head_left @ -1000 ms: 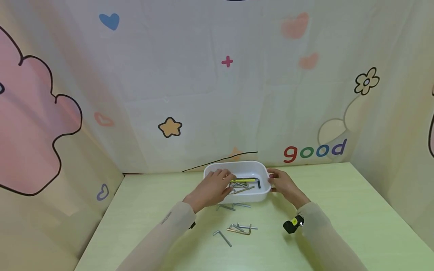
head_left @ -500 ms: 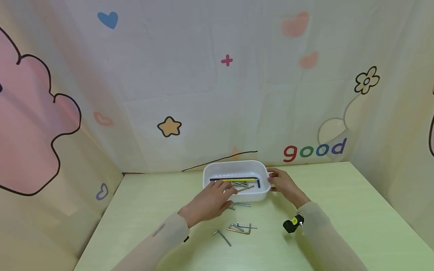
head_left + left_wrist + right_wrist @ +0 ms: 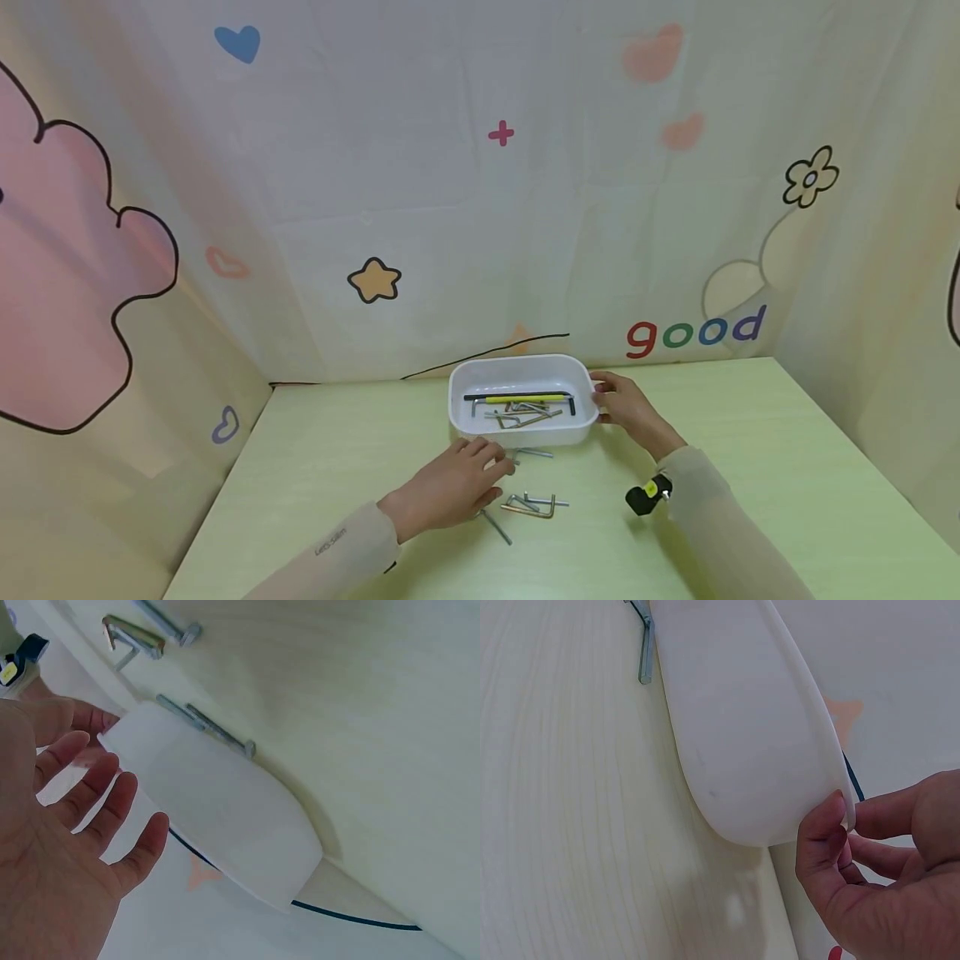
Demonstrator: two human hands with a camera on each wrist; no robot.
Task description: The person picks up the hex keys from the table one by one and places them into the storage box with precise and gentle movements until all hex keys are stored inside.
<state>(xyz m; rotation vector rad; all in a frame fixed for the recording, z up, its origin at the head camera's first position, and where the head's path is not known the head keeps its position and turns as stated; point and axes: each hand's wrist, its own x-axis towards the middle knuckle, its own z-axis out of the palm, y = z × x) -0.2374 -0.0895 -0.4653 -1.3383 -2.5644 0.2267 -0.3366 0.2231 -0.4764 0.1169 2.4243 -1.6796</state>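
A white plastic bin point(image 3: 525, 436) stands at the back of the table. My right hand point(image 3: 633, 412) pinches its right rim, thumb outside and a finger over the edge, as the right wrist view shows. Inside lie several L-shaped hex keys point(image 3: 537, 418), a long black hex key point(image 3: 474, 397) and one with a yellow sleeve point(image 3: 517, 399). In front of the bin hovers my left hand point(image 3: 450, 487), fingers loosely bent; the left wrist view shows nothing in it. Near it on the table are a silver hex key point(image 3: 536, 452), a brass-coloured one point(image 3: 527, 511) and another silver one point(image 3: 497, 529).
The pale green tabletop point(image 3: 750, 467) meets a printed curtain point(image 3: 450, 208) just behind the bin. Curtain also hangs at both sides. A black device with a yellow mark point(image 3: 648, 495) is worn on the right wrist.
My left hand has withdrawn from over the bin toward the front and down, uncovering the hex keys inside; it now partly covers those on the table. My right hand stays on the rim.
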